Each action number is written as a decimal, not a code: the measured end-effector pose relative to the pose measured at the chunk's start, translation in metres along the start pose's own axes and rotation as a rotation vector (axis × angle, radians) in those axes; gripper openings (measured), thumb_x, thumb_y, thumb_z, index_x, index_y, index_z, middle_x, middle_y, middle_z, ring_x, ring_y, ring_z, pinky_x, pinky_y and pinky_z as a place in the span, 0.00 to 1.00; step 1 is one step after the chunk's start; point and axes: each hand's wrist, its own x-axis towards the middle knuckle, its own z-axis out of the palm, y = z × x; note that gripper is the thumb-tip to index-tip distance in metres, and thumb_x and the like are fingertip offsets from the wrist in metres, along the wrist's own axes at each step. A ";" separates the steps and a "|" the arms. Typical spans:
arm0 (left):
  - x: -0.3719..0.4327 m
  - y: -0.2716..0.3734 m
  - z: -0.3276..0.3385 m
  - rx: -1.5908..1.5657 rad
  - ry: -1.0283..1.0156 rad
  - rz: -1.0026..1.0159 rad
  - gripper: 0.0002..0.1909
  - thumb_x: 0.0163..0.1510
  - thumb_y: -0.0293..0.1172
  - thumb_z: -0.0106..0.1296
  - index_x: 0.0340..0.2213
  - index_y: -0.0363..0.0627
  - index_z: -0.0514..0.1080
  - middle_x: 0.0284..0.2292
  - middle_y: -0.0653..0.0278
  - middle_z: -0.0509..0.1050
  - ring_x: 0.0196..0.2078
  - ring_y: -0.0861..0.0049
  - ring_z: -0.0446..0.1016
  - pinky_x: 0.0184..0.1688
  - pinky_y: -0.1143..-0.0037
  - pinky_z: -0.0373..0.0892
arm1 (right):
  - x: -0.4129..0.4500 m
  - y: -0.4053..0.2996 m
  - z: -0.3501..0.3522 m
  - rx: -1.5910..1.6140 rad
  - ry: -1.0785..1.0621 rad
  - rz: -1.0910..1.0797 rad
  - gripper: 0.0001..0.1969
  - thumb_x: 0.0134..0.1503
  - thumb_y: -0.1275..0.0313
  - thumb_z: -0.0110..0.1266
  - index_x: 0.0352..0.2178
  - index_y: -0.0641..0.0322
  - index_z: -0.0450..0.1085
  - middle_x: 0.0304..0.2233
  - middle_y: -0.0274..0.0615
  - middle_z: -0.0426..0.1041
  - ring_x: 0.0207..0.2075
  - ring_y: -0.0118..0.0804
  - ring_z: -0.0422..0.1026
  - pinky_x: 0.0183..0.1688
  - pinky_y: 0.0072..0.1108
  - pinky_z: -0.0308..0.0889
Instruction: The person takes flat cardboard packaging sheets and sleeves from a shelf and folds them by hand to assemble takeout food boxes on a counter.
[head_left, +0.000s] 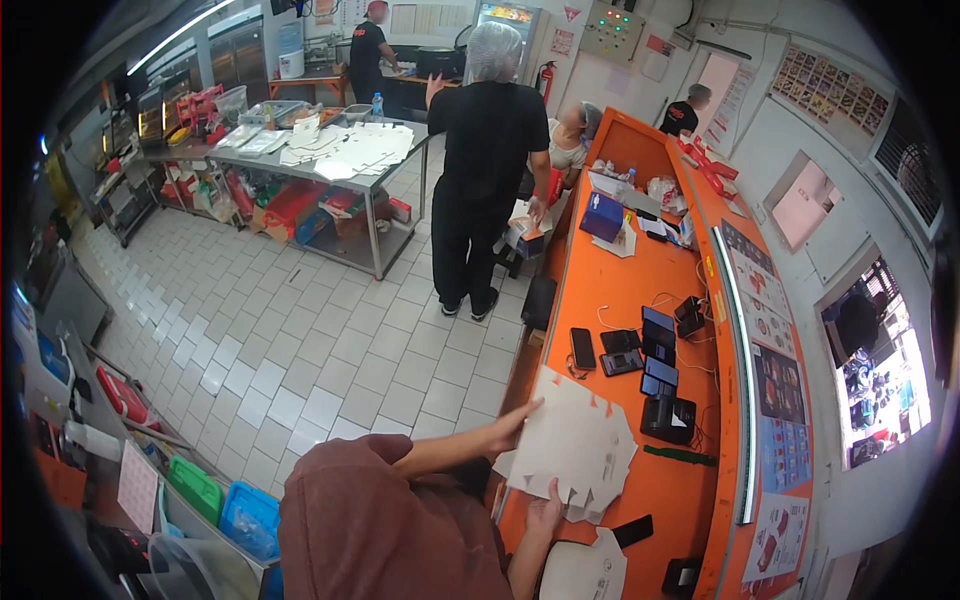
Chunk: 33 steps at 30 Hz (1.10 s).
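Note:
Several flat white cardboard box blanks, with cut flaps and small printing, lie stacked at a tilt over the near part of the orange counter. My left hand grips their left edge. At their lower edge, my right hand holds on, its fingers partly hidden by the cardboard. Another white blank rests below my right hand, beside a black phone. Beyond the blanks are a dark smartphone, several more phones or tablets and a black receipt printer.
A person in black stands ahead by the counter; a seated person and others are farther back. More blanks cover a steel table. Blue and green lids are at lower left. A raised orange ledge borders the counter.

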 end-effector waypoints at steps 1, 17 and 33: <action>-0.001 0.018 -0.002 -0.415 -0.278 -0.335 0.32 0.56 0.46 0.54 0.54 0.35 0.62 0.51 0.49 0.69 0.51 0.62 0.72 0.54 0.66 0.68 | -0.002 0.004 0.000 -0.119 -0.054 -0.048 0.21 0.61 0.68 0.52 0.53 0.63 0.61 0.49 0.46 0.70 0.49 0.42 0.72 0.48 0.29 0.71; -0.044 0.035 0.062 1.038 0.064 0.843 0.16 0.53 0.32 0.54 0.42 0.40 0.64 0.43 0.52 0.71 0.46 0.59 0.70 0.47 0.69 0.66 | -0.063 -0.060 0.121 -0.385 -0.552 -0.370 0.42 0.57 0.40 0.45 0.60 0.64 0.53 0.61 0.47 0.57 0.59 0.43 0.60 0.58 0.36 0.60; -0.126 0.032 0.077 0.709 -0.693 0.835 0.35 0.57 0.36 0.51 0.63 0.51 0.51 0.64 0.59 0.53 0.61 0.56 0.62 0.55 0.66 0.70 | -0.112 -0.121 0.146 0.012 -0.063 -0.379 0.22 0.62 0.63 0.51 0.53 0.65 0.62 0.50 0.46 0.68 0.49 0.39 0.70 0.50 0.29 0.68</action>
